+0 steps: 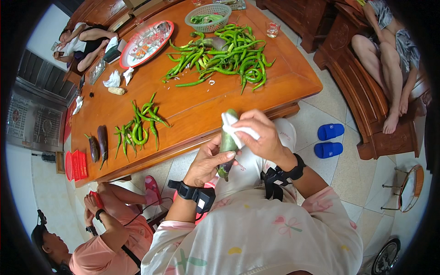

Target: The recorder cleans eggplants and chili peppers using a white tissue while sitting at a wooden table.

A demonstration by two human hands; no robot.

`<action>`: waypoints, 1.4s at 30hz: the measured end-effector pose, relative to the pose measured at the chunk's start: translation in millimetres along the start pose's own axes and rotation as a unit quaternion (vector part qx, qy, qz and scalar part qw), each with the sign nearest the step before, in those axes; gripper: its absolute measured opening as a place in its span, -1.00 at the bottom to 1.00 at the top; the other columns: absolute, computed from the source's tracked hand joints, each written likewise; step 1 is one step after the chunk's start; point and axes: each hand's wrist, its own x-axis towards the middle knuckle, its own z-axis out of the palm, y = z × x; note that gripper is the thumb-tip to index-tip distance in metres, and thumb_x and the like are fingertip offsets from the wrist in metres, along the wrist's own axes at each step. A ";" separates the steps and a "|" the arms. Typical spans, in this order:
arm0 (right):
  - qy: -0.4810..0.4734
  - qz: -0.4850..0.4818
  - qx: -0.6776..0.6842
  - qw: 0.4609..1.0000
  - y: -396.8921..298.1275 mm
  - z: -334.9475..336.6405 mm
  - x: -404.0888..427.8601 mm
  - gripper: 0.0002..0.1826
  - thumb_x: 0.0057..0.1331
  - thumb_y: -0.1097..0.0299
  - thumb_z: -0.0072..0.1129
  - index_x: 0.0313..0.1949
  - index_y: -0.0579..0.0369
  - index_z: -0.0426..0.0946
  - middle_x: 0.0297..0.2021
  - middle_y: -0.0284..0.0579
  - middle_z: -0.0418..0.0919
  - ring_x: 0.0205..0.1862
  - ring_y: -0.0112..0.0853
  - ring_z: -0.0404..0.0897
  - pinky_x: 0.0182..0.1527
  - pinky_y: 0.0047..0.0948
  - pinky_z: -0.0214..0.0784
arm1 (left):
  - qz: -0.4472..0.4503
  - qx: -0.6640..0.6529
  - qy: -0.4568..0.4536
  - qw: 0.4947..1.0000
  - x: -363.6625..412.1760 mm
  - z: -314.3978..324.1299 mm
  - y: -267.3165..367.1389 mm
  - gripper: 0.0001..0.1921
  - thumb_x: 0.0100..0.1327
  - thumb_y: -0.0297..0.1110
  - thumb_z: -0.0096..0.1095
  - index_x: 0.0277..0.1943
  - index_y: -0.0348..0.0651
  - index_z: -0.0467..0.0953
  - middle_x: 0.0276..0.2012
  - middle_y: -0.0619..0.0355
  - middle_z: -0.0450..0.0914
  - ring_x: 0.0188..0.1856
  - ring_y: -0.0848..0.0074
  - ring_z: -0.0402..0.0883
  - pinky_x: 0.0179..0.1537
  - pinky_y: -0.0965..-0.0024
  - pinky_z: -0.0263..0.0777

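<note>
My left hand (209, 160) grips the lower, stem end of a green and purple eggplant (227, 141), held upright over my lap. In my right hand (259, 135) is a folded white tissue (232, 129), pressed against the eggplant's upper part. Beyond them on the wooden table (192, 113) lies a large heap of green chili peppers (237, 55), with another eggplant (215, 43) partly among them. A smaller group of green peppers (139, 127) lies nearer on the left, beside two dark purple eggplants (102, 142).
A red-rimmed tray of glasses (129, 62), a grey basket of greens (197, 25), a glass (273, 30), a corn cob (117, 90) and crumpled tissues (112, 79) stand or lie on the table. Red baskets (79, 165) are at its left corner. One person (106, 233) sits close at left.
</note>
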 end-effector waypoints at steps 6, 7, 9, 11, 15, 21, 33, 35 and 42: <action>0.063 0.039 -0.021 0.997 15.6 -7.2 5.4 -0.82 0.20 0.53 0.19 -0.18 0.22 0.57 -0.28 -0.03 0.50 -0.27 -0.20 0.54 -0.20 -0.38 0.39 | 0.002 0.012 -0.029 1.000 -2.7 6.3 1.2 -0.36 0.22 -0.41 0.32 0.32 -0.31 0.21 0.06 0.02 0.51 0.08 0.31 0.55 0.09 0.21 0.49; 0.062 0.049 -0.020 0.997 15.3 -7.3 3.8 -0.82 0.20 0.53 0.19 -0.18 0.22 0.57 -0.29 -0.03 0.50 -0.27 -0.20 0.54 -0.21 -0.39 0.39 | 0.008 -0.004 -0.028 1.000 -1.9 7.3 1.0 -0.36 0.24 -0.40 0.29 0.33 -0.31 0.19 0.08 0.02 0.50 0.09 0.30 0.55 0.11 0.19 0.47; 0.059 0.046 -0.020 0.997 9.5 -4.8 0.9 -0.81 0.19 0.51 0.22 -0.17 0.20 0.57 -0.29 -0.04 0.50 -0.27 -0.20 0.53 -0.20 -0.38 0.40 | 0.017 -0.025 -0.018 0.999 -0.1 9.1 2.5 -0.38 0.26 -0.39 0.26 0.33 -0.30 0.19 0.10 0.03 0.49 0.10 0.30 0.54 0.12 0.20 0.46; 0.017 0.026 0.000 1.000 2.4 -0.2 -2.9 -0.79 0.17 0.51 0.25 -0.18 0.18 0.57 -0.29 -0.05 0.50 -0.25 -0.20 0.53 -0.19 -0.37 0.40 | 0.026 -0.046 -0.007 0.999 1.1 7.5 1.4 -0.41 0.29 -0.39 0.23 0.33 -0.30 0.20 0.11 0.04 0.49 0.11 0.31 0.54 0.13 0.20 0.45; -0.053 0.002 0.049 0.997 -12.2 7.9 -10.0 -0.73 0.12 0.56 0.28 -0.15 0.15 0.57 -0.25 -0.06 0.48 -0.22 -0.18 0.53 -0.17 -0.36 0.41 | 0.049 -0.125 0.022 0.991 3.8 -3.0 -3.4 -0.49 0.32 -0.48 0.18 0.30 -0.29 0.25 0.03 0.12 0.53 0.05 0.54 0.52 0.15 0.45 0.36; 0.017 0.008 -0.016 1.000 1.2 -1.2 -0.1 -0.78 0.14 0.55 0.26 -0.18 0.18 0.57 -0.27 -0.03 0.50 -0.24 -0.19 0.54 -0.22 -0.36 0.41 | 0.023 -0.054 0.006 0.998 -0.9 -0.6 -3.1 -0.47 0.26 -0.38 0.28 0.25 -0.31 0.29 0.03 0.07 0.51 0.02 0.38 0.56 0.00 0.26 0.54; -0.005 0.006 0.005 1.000 -3.2 1.8 -4.3 -0.74 0.10 0.60 0.27 -0.17 0.16 0.58 -0.27 -0.06 0.49 -0.25 -0.20 0.54 -0.24 -0.36 0.43 | 0.030 -0.128 -0.009 0.991 2.5 0.7 -4.5 -0.54 0.38 -0.40 0.07 0.30 -0.25 0.23 0.10 0.04 0.48 0.07 0.34 0.56 0.12 0.14 0.49; -0.024 -0.003 0.003 1.000 -8.6 6.8 -7.7 -0.73 0.10 0.60 0.28 -0.17 0.15 0.58 -0.27 -0.07 0.48 -0.26 -0.21 0.54 -0.24 -0.37 0.43 | 0.030 -0.137 0.000 0.990 2.3 3.8 -3.5 -0.52 0.36 -0.41 0.11 0.30 -0.24 0.23 0.08 0.04 0.49 0.07 0.35 0.56 0.11 0.14 0.50; 0.081 0.023 -0.048 0.995 6.9 -4.3 5.3 -0.77 0.14 0.56 0.26 -0.17 0.18 0.57 -0.27 -0.03 0.50 -0.26 -0.17 0.55 -0.21 -0.35 0.42 | 0.016 -0.061 -0.013 0.998 -4.2 8.4 -3.6 -0.44 0.28 -0.43 0.23 0.31 -0.27 0.23 0.08 0.05 0.50 0.05 0.31 0.56 0.04 0.20 0.54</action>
